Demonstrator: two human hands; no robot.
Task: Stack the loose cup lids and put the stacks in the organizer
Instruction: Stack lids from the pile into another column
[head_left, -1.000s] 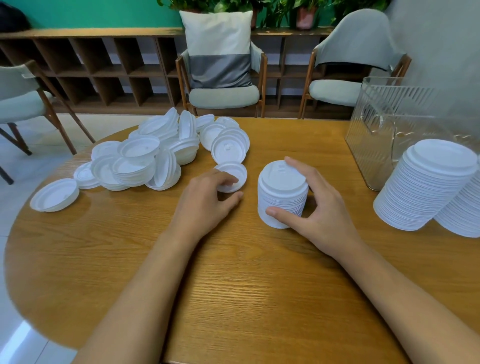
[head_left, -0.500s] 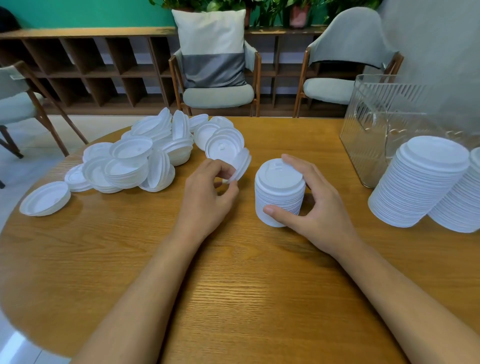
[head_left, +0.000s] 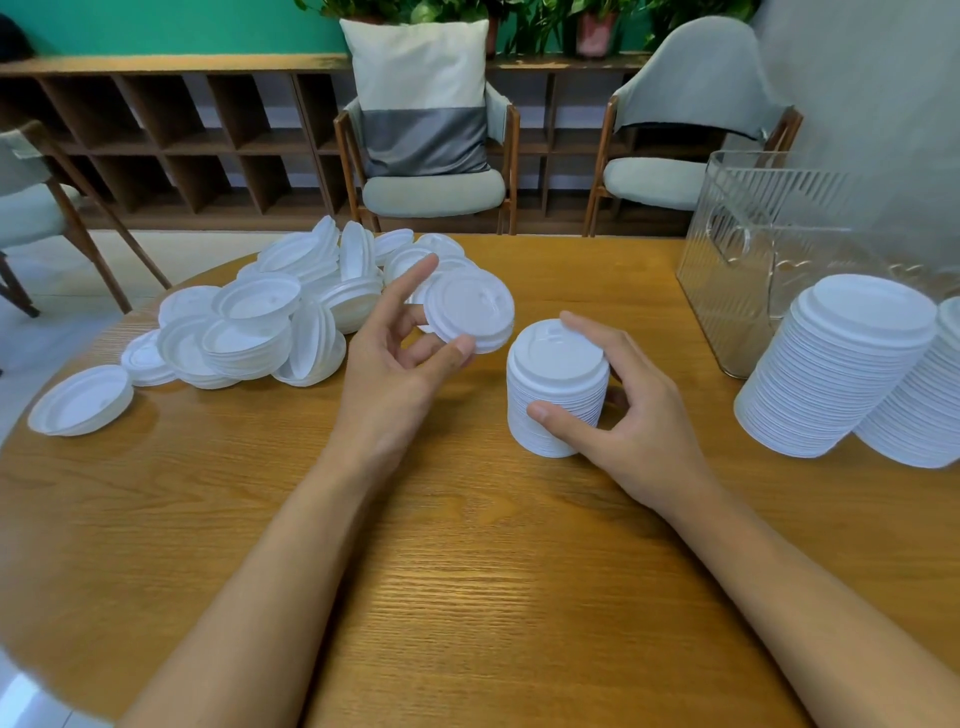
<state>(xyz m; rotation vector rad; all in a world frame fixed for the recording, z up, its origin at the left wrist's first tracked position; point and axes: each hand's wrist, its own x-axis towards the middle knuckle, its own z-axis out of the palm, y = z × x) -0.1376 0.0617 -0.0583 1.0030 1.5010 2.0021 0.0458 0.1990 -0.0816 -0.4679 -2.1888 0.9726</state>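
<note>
My left hand (head_left: 395, 358) pinches a single white cup lid (head_left: 470, 310) between thumb and fingers, raised above the table and tilted, just left of a short lid stack (head_left: 557, 395). My right hand (head_left: 618, 410) grips that stack, thumb on its front side and index finger on its top. A heap of loose white lids (head_left: 291, 312) lies at the left of the table, with one lid (head_left: 80, 400) apart at the far left. Two taller lid stacks (head_left: 836, 369) lean at the right. The clear ribbed organizer (head_left: 753, 249) stands behind them.
The round wooden table (head_left: 467, 571) has bare wood in front of my arms. Its curved edge runs along the left. Chairs (head_left: 431, 156) and a low wooden shelf (head_left: 171, 135) stand beyond the table's far edge.
My left hand picked one lid off the table beside the heap, lifted it and carried it right toward the short stack. My right hand stayed on the stack.
</note>
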